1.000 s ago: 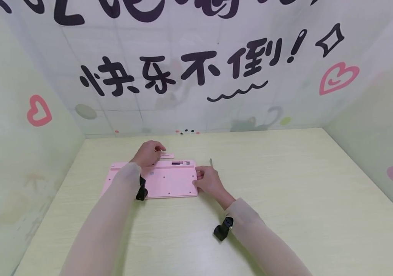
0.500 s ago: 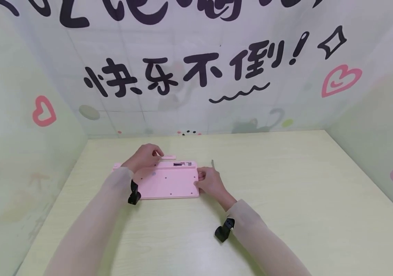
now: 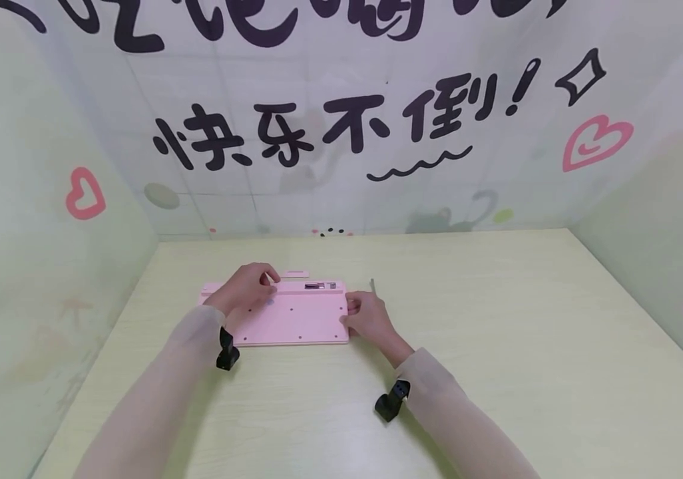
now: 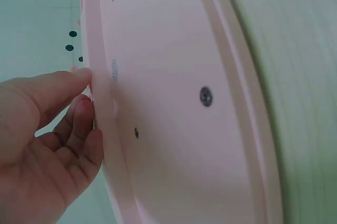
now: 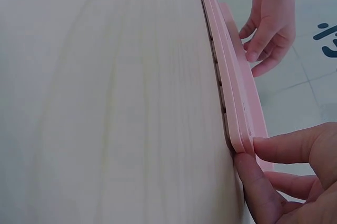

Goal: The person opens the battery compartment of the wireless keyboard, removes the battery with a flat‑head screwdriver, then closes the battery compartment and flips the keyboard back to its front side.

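Observation:
A pink keyboard (image 3: 293,326) lies underside up on the table, with small screws dotted over its base. Near its back right corner, an uncovered battery compartment (image 3: 315,287) shows a dark battery-like piece inside. My left hand (image 3: 245,289) is at the keyboard's back rim; in the left wrist view, the thumb and fingers (image 4: 84,113) pinch that rim. On the keyboard's right edge, my right hand (image 3: 368,313) pinches the corner between thumb and fingers, also plain in the right wrist view. Just behind the back edge lies a small pink battery cover (image 3: 295,273).
A thin grey stick (image 3: 373,286) shows just behind my right hand. The pale wood table (image 3: 497,346) is bounded by a printed back wall (image 3: 329,199) and two side walls. Each wrist wears a small black camera (image 3: 227,349).
My left hand has left the small pink cover and come back toward me and left, onto the keyboard's rim. The right hand keeps its hold. The view has shifted slightly.

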`<state>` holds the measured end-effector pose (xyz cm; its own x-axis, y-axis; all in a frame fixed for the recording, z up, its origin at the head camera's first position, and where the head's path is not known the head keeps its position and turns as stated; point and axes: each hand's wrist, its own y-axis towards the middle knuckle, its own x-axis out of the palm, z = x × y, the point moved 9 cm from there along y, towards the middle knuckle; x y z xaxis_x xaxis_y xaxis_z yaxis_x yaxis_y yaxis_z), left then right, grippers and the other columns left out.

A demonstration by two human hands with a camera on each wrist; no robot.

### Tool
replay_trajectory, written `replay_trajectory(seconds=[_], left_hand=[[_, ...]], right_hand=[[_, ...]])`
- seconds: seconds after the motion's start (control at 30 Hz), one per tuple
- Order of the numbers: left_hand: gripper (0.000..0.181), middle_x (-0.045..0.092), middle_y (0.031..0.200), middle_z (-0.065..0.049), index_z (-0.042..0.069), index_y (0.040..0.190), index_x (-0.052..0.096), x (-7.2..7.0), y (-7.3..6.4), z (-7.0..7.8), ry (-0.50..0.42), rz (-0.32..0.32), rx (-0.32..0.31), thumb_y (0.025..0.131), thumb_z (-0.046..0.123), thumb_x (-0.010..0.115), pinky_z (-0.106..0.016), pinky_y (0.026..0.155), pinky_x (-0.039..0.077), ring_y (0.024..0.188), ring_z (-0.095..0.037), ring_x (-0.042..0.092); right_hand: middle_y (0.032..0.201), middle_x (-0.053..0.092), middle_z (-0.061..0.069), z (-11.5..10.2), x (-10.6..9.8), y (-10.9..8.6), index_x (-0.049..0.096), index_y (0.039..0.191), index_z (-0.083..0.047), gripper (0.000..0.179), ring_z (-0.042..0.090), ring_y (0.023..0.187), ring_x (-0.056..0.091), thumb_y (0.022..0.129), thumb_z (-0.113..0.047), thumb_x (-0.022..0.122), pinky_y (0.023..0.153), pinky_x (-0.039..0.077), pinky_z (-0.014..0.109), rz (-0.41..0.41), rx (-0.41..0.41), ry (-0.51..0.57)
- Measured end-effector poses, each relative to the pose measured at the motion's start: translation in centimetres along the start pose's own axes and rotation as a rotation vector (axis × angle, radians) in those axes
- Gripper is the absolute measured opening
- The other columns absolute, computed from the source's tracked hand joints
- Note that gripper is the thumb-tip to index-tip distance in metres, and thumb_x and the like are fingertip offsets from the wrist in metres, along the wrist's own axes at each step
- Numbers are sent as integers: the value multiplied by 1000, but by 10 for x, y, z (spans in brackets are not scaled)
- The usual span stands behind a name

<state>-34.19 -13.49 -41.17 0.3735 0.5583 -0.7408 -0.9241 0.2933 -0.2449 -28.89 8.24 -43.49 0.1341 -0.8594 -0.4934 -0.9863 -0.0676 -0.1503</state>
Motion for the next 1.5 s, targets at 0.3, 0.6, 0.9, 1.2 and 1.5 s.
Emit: replay_trajectory(seconds=[0.3,0.6,0.9,1.2,1.5], left_hand=[[22,50,92,-11,0,110,58,1,-2,-1,-82,66,-3,89,3,56,-29,66,40,80,-23,45],[21,50,93,-12,-2,109,59,3,0,0,-96,94,-5,88,1,57,-30,69,39,83,-24,45],[22,50,94,-11,0,111,59,5,2,-1,-115,83,-28,89,2,56,-29,68,40,83,-23,45],[23,50,96,-11,2,112,58,3,-2,-4,-129,73,-65,90,3,55,-30,71,40,86,-24,45],[23,50,97,-11,2,113,58,1,-6,-3,-140,78,-75,90,2,55,-30,72,39,88,-24,45]], right_hand=[[87,58,10,1,0,0,55,123,2,50,19,74,55,75,5,70,55,52,24,-9,28,15],[88,58,10,4,-3,4,56,122,2,50,18,72,56,75,4,71,57,52,25,-26,47,4],[92,57,11,-12,-19,4,56,122,0,48,21,77,55,77,0,71,59,53,27,-30,32,-34],[93,57,11,-29,-38,3,56,123,-1,47,23,79,56,78,-2,70,62,53,29,-44,18,-54],[92,56,12,-26,-54,1,55,123,1,46,22,76,57,79,-2,69,64,54,33,-52,-20,-95]])
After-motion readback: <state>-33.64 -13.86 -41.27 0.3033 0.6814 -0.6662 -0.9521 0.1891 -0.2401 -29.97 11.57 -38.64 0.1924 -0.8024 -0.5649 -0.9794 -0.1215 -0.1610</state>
